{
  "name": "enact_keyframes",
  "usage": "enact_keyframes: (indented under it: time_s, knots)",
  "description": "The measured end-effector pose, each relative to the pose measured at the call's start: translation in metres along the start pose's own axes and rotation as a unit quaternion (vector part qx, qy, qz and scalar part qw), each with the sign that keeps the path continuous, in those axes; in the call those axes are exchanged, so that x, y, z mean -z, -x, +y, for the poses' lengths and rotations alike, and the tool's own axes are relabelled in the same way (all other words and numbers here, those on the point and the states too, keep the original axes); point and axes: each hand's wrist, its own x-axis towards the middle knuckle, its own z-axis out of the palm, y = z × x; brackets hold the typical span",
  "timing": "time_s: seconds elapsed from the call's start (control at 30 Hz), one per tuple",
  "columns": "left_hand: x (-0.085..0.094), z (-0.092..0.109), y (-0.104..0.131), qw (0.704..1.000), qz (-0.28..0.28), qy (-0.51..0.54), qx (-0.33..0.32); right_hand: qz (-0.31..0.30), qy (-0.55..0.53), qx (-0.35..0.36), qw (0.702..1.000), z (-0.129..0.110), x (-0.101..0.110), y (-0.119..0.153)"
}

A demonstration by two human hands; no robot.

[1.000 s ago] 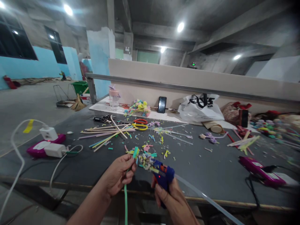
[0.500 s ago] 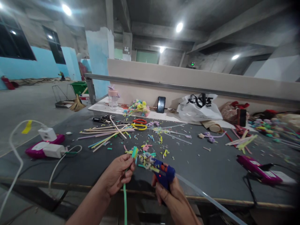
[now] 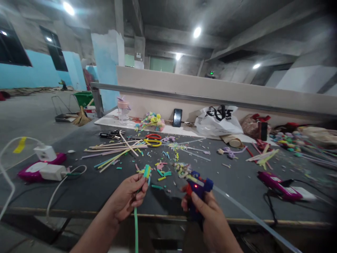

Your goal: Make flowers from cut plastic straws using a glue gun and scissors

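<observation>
Pinched in my left hand (image 3: pixel 133 191) is a green pipe cleaner (image 3: pixel 136 228), its long end hanging below the table edge. Short green and yellow pieces (image 3: pixel 146 171) are bunched at its top, above my fingertips. My right hand (image 3: pixel 205 211) is wrapped round the grip of a blue glue gun (image 3: pixel 197 186), which has a red light lit. A long clear glue stick (image 3: pixel 250 211) sticks out of its back. Colourful scraps cling around the nozzle, which points up and left, apart from the left hand. Cut green pieces (image 3: pixel 163 173) lie between the hands.
Pliers with red and yellow handles (image 3: pixel 153 140) lie beside a pile of pastel sticks (image 3: pixel 113 151). Purple power strips (image 3: pixel 42 167) sit at both sides. A phone (image 3: pixel 177 117), white bag (image 3: pixel 219 119) and cup (image 3: pixel 123 110) stand along the back.
My right hand has moved the glue gun right, away from the green pieces in my left hand. More cut pieces on the table are now uncovered. The view has shifted slightly.
</observation>
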Motion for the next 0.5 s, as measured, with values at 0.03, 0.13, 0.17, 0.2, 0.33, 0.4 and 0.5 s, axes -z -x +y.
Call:
enact_keyframes:
  time_s: [0.03, 0.13, 0.17, 0.2, 0.33, 0.4, 0.5]
  knots:
    - [0.0, 0.0, 0.0, 1.0, 0.001, -0.001, 0.0, 0.028, -0.022, -0.021, 0.999, -0.006, 0.009, -0.003]
    - [0.0, 0.0, 0.001, 1.0, 0.004, -0.008, 0.001, 0.088, -0.071, -0.084, 0.99, -0.021, 0.04, -0.016]
    - [0.001, 0.0, 0.001, 1.0, 0.003, -0.012, 0.003, 0.097, -0.081, -0.099, 0.987, -0.025, 0.051, -0.021]
    - [0.002, -0.001, 0.001, 1.0, 0.001, -0.016, 0.005, 0.106, -0.084, -0.108, 0.985, -0.028, 0.06, -0.026]
    - [0.003, -0.002, 0.0, 1.0, 0.0, -0.025, 0.011, 0.116, -0.035, -0.158, 0.98, -0.035, 0.081, -0.043]
    - [0.003, -0.001, 0.0, 1.0, 0.005, -0.023, 0.006, 0.101, -0.005, -0.185, 0.978, -0.036, 0.083, -0.05]
    - [0.001, -0.001, 0.002, 1.0, 0.006, -0.02, 0.002, 0.083, 0.054, -0.211, 0.972, -0.039, 0.086, -0.059]
